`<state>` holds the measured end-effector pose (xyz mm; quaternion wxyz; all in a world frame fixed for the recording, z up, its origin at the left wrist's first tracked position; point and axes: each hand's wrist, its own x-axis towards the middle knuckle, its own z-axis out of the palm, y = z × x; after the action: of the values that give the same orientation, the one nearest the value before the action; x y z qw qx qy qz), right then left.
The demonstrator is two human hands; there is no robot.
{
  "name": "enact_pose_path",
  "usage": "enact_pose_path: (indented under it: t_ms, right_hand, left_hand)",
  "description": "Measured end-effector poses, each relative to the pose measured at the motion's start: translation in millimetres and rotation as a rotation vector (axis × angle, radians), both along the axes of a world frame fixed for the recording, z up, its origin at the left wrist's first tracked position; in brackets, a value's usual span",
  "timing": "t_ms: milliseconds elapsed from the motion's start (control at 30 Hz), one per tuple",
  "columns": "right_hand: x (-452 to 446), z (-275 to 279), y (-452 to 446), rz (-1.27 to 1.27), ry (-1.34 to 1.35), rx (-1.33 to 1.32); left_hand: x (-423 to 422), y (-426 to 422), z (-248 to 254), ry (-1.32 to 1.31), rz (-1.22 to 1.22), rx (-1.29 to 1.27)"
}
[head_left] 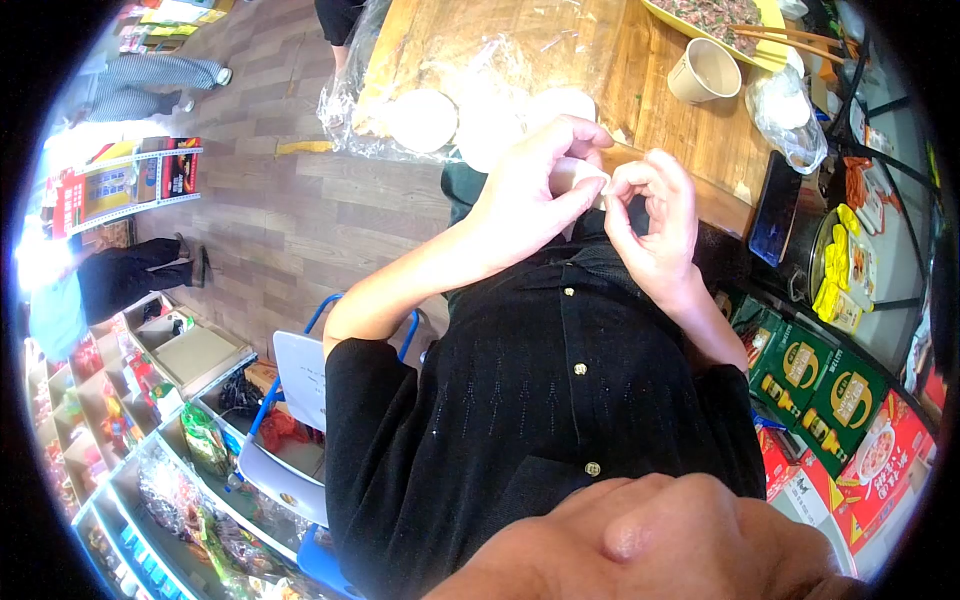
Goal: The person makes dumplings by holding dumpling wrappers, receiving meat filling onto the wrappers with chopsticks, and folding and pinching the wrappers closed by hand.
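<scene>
My left hand (540, 185) is closed around a small pale piece, possibly dough (573, 174), just in front of my black shirt. The fingertips of my right hand (655, 215) are pinched together at the right edge of that piece, and the two hands nearly touch. Beyond them, on the wooden table (625, 80), lie pale round pieces (422, 120) on clear plastic film, washed out by bright light. A yellow tray (775, 50) of minced filling has chopsticks (790, 36) across it. Near it stands a paper cup (705, 72).
A plastic bag (785, 110) and a dark phone (773, 210) lie at the table's right side. Green and red boxes (825, 385) are at the lower right. A blue-framed chair (300, 375) and goods shelves (180, 470) are on the left. Other people's legs (150, 75) show at upper left.
</scene>
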<state>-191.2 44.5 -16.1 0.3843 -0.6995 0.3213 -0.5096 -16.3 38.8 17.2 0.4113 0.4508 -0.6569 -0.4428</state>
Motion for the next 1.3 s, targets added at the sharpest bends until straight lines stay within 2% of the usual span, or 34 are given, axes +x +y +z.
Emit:
enact_pose_path:
  t_ms: [200,467,600,800,900,967,1000,1067,1200,1300]
  right_hand:
    - [1.4,-3.8,-3.5,-0.113,0.034,-0.098]
    - [0.9,2.8,-1.8,-0.066,-0.007,0.039]
    - [-2.0,-0.9,-4.6,-0.068,0.055,0.0]
    - [1.4,0.7,-7.1,-0.089,-0.041,0.027]
    - [-1.2,-1.2,-7.8,-0.059,-0.052,0.058]
    - [-2.9,1.2,-8.0,-0.014,0.054,0.014]
    - [-2.5,1.4,-7.9,-0.014,0.056,0.015]
    - [-0.6,2.1,-7.7,0.034,-0.024,0.009]
    - [2.0,5.3,-8.8,-0.016,-0.013,-0.003]
    - [3.6,9.8,-9.3,-0.02,-0.034,0.091]
  left_hand:
    - [0.7,-1.0,-1.2,0.093,-0.034,-0.013]
    - [1.5,-2.2,-5.4,0.267,-0.052,0.107]
    - [3.1,-1.3,-3.0,0.242,-0.063,0.104]
    - [8.5,0.6,-6.8,0.202,-0.035,0.029]
    - [0.3,2.8,-15.0,0.339,0.023,0.139]
    - [-4.9,0.4,-22.4,0.305,0.118,-0.054]
    - [-4.5,0.4,-22.1,0.306,0.119,-0.053]
    - [-3.5,0.2,-19.9,0.067,0.159,-0.24]
    - [-3.7,0.4,-17.9,0.017,0.145,-0.346]
    - [-3.1,-1.5,-18.0,0.034,0.13,-0.376]
